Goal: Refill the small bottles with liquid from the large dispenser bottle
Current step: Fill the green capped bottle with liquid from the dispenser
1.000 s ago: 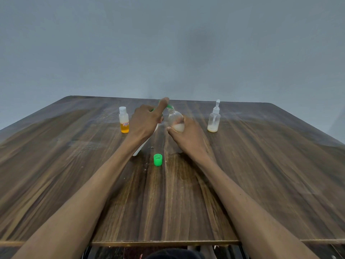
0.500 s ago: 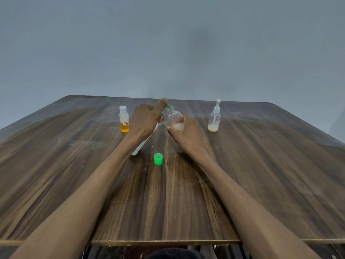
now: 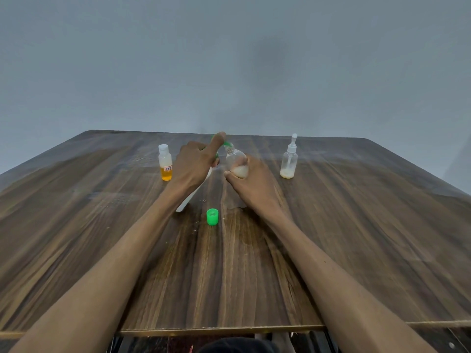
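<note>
My left hand (image 3: pixel 197 163) grips the large white dispenser bottle (image 3: pixel 190 198), tilted, with one finger lying on its green pump head (image 3: pixel 226 143). The pump's nozzle meets the mouth of a small clear bottle (image 3: pixel 235 160) that my right hand (image 3: pixel 251 183) holds tilted toward it. Whitish liquid lies in the lower part of that small bottle. Most of the dispenser is hidden behind my left hand and wrist. A green cap (image 3: pixel 212 216) lies on the wooden table (image 3: pixel 356 225) between my forearms.
A small bottle with orange liquid and a white cap (image 3: pixel 165 166) stands left of my left hand. A clear spray bottle (image 3: pixel 289 161) with a little whitish liquid stands at the right. A grey wall rises behind the table's far edge.
Both hands and the two bottles stay almost where they were; only a slight shift of the view shows.
</note>
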